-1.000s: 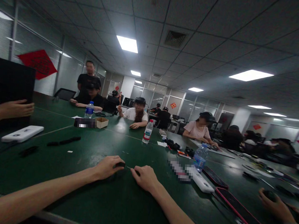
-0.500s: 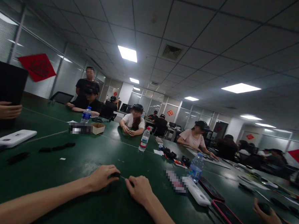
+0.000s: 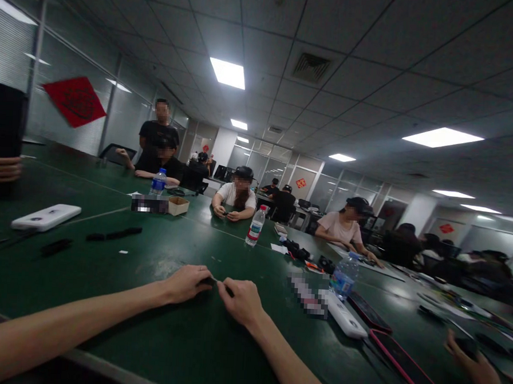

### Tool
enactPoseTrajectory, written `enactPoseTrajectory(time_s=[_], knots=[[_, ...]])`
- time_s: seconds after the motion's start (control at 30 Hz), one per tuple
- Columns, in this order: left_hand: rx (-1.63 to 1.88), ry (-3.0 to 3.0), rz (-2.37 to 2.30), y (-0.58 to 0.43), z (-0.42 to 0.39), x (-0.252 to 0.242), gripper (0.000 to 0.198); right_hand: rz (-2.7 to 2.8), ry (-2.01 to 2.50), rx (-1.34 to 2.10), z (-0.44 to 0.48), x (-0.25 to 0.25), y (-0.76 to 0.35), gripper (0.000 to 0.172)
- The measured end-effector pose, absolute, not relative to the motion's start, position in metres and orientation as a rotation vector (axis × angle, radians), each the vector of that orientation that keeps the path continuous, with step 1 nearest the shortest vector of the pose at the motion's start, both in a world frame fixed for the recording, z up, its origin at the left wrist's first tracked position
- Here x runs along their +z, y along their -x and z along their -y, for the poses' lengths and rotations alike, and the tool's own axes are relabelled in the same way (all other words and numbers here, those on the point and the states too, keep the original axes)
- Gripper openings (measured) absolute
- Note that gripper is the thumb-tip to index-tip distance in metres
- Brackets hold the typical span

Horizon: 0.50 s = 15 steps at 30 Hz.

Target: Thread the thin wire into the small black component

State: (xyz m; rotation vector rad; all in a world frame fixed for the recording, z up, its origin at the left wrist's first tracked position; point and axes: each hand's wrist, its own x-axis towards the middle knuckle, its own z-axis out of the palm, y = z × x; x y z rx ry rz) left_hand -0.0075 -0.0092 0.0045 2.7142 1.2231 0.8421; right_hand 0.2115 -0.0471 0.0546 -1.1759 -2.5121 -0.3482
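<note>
Both my hands rest on the green table (image 3: 167, 336), close together near its middle front. My left hand (image 3: 187, 283) is closed, its fingers pinched round a small dark item that I cannot make out. My right hand (image 3: 242, 300) is closed too, fingertips pinched on something small and dark. A thin thread or wire seems to run between the two hands.
A white power bank (image 3: 46, 216) and dark strips (image 3: 114, 234) lie at left. Water bottles (image 3: 255, 226) (image 3: 342, 277), a white device (image 3: 342, 317) and a red-edged phone (image 3: 406, 369) sit right. Other people's hands (image 3: 0, 167) (image 3: 473, 358) reach in; several seated co-workers line the far side.
My hands have drawn closer together, nearly touching at the fingertips. The view shifted slightly; the hand at the left edge slid further out of view.
</note>
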Motion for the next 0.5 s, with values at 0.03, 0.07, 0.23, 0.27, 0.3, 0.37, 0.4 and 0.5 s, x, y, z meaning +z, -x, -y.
enactPoseTrajectory(time_s=[0.03, 0.07, 0.23, 0.27, 0.3, 0.37, 0.4, 0.5], knots=[[0.863, -2.701, -1.210, 0.007, 0.010, 0.005, 0.020, 2.514, 1.214, -0.347, 0.046, 0.054, -0.215, 0.040], [0.883, -2.689, -1.195, 0.007, 0.011, 0.006, 0.021, 2.519, 1.250, -0.343, 0.044, 0.054, -0.219, 0.041], [0.923, -2.659, -1.172, 0.009, 0.021, 0.015, 0.024, 2.553, 1.337, -0.340, 0.044, 0.057, -0.233, 0.044], [0.924, -2.658, -1.175, 0.009, 0.022, 0.016, 0.025, 2.561, 1.351, -0.341, 0.045, 0.057, -0.233, 0.045], [0.928, -2.656, -1.176, 0.009, 0.023, 0.018, 0.025, 2.569, 1.366, -0.344, 0.046, 0.058, -0.232, 0.044], [0.938, -2.650, -1.174, 0.008, 0.025, 0.019, 0.025, 2.583, 1.392, -0.341, 0.048, 0.060, -0.229, 0.044], [0.944, -2.645, -1.170, 0.008, 0.025, 0.019, 0.025, 2.589, 1.401, -0.332, 0.049, 0.060, -0.228, 0.044], [0.951, -2.634, -1.157, 0.008, 0.025, 0.019, 0.025, 2.608, 1.415, -0.284, 0.051, 0.062, -0.228, 0.044]])
